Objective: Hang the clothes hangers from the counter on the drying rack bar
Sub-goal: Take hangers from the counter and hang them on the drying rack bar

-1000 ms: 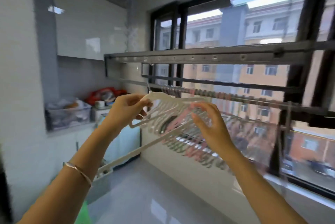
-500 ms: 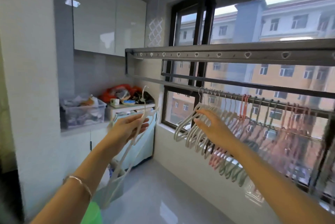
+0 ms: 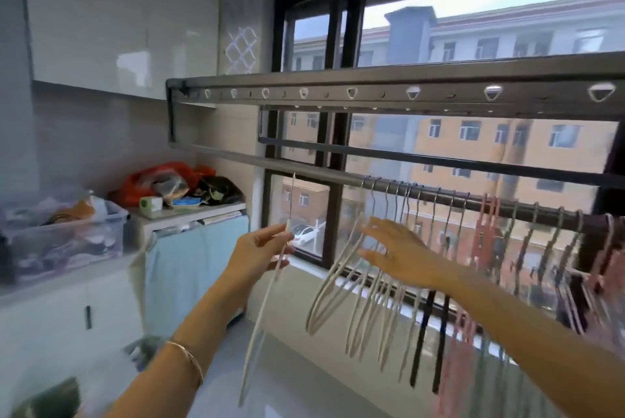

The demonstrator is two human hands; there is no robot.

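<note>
Well, my left hand (image 3: 260, 255) pinches one white hanger (image 3: 267, 299) at its neck, hook upward, just below the bare left stretch of the drying rack bar (image 3: 236, 157), ready, I judge, to hook on. My right hand (image 3: 399, 252) is open, fingers spread against the hung hangers (image 3: 368, 309), likely steadying them to keep room.

item count, visible field

hands: two, left hand (image 3: 257, 253) and right hand (image 3: 399, 253). loose white hanger (image 3: 267, 302): one. black hangers (image 3: 422, 333) on the drying rack bar (image 3: 304, 171): two. hung white hangers (image 3: 372, 302) and pink hangers (image 3: 487, 231): many, overlapping and blurred, exact count not readable. triangular eyelets (image 3: 412, 92) in the upper rail (image 3: 449, 77): eight. bracelet (image 3: 187, 358): one. clear storage bin (image 3: 64, 238): one.
</note>
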